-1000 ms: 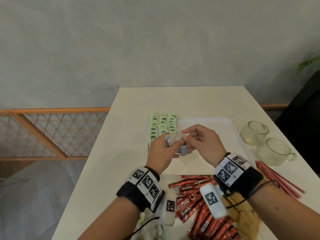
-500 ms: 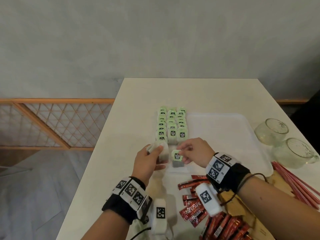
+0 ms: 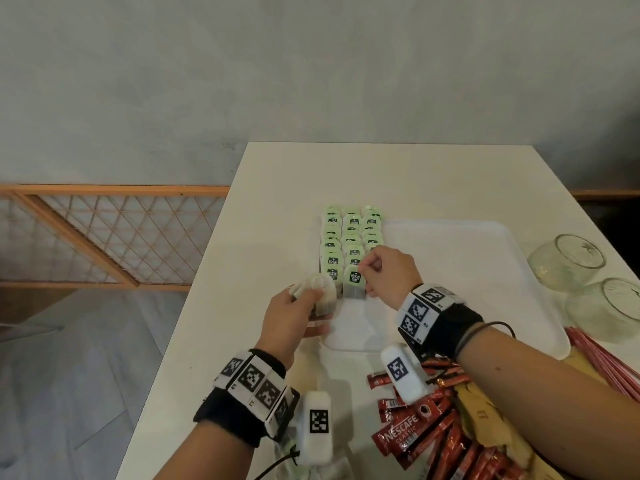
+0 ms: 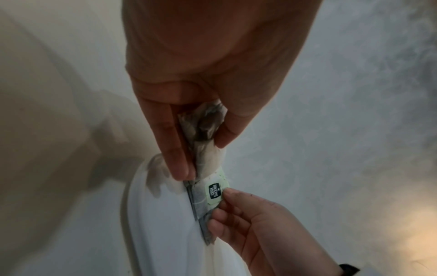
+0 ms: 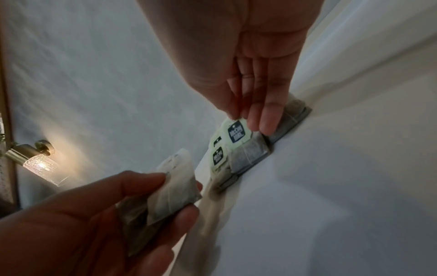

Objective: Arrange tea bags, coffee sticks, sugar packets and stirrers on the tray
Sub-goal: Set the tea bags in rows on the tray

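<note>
- While my right hand (image 3: 386, 271) pinches the green tag of a tea bag (image 3: 354, 285) between thumb and fingertips, that bag sits on the near-left part of the tray (image 3: 450, 271), at the near end of the middle row.
- My left hand (image 3: 294, 313) is curled round a small bunch of loose tea bags (image 3: 320, 294), just left of the tray's left rim and beside the bag under my right hand.
- Rows of tea bags (image 3: 351, 233) with green tags run along the tray's left side, from near to far, overlapping one another.
- Red coffee sticks (image 3: 426, 431) lie in a loose heap on the worktop (image 3: 381, 174), near the tray's near edge.
- Brown packets (image 3: 485, 420) lie right of the coffee sticks, partly under my right forearm.
- Red stirrers (image 3: 602, 358) lie on the worktop at the near right.
- Two glass cups (image 3: 568, 261) stand right of the tray.
</note>
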Demonstrator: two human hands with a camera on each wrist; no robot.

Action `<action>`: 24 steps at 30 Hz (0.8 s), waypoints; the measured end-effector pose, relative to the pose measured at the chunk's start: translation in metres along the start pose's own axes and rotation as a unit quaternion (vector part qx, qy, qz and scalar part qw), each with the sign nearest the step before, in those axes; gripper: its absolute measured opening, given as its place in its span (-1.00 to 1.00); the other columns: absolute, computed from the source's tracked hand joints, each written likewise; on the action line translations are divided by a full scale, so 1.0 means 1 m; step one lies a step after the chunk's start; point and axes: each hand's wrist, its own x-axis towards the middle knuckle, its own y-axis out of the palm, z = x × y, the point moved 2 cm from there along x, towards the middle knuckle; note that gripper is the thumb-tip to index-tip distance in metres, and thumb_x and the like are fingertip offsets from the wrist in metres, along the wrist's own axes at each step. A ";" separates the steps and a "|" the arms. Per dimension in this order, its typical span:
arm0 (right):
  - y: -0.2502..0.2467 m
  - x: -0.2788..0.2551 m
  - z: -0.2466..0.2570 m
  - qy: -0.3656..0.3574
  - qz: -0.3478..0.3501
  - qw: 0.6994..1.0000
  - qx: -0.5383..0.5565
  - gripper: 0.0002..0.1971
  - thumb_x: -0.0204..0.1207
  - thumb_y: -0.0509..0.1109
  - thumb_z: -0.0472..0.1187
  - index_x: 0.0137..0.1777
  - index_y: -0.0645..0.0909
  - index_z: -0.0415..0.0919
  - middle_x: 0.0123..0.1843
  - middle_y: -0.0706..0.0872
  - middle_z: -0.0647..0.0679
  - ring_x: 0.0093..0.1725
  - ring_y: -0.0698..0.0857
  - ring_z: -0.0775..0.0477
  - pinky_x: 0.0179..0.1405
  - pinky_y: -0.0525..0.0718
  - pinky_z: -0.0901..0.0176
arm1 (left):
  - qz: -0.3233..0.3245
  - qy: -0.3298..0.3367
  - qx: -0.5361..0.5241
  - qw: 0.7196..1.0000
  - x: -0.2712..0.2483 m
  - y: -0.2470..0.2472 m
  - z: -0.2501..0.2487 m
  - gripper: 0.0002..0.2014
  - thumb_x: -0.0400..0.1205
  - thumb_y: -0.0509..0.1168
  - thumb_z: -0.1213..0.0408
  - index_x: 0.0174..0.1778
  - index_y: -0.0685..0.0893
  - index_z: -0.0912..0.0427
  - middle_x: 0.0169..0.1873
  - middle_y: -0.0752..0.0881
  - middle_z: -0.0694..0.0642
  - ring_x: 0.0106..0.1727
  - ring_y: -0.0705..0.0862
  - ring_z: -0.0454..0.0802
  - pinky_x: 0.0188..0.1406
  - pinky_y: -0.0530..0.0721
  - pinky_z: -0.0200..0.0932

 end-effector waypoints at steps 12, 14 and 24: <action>-0.008 -0.025 0.015 -0.036 0.048 0.994 0.087 -0.87 0.56 0.42 -0.04 -0.02 0.66 -0.08 -0.16 0.67 0.10 -0.31 0.60 0.11 -0.36 0.46 0.32 | 0.026 0.011 -0.011 1.000 -0.012 0.016 -0.010 -0.82 0.67 0.37 0.29 0.14 0.71 0.23 -0.11 0.84 0.25 -0.13 0.85 0.13 -0.17 0.84 -0.02; -0.010 -0.034 0.016 -0.042 0.067 0.993 0.085 -0.88 0.53 0.47 -0.06 -0.11 0.64 -0.08 -0.23 0.68 0.08 -0.34 0.62 0.11 -0.44 0.47 0.44 | 0.037 0.019 -0.001 0.999 -0.015 0.023 -0.011 -0.81 0.66 0.38 0.26 0.15 0.73 0.23 -0.10 0.85 0.23 -0.10 0.85 0.13 -0.18 0.83 -0.03; -0.043 -0.068 0.004 -0.037 0.017 0.998 0.048 -0.82 0.62 0.34 -0.19 -0.17 0.47 -0.24 -0.29 0.71 -0.30 -0.45 0.58 -0.10 -0.43 0.63 0.11 | -0.039 0.195 0.193 0.961 -0.031 0.059 -0.006 -0.83 0.63 0.35 0.04 -0.19 0.77 -0.02 -0.29 0.84 0.01 -0.25 0.82 -0.11 -0.11 0.80 0.13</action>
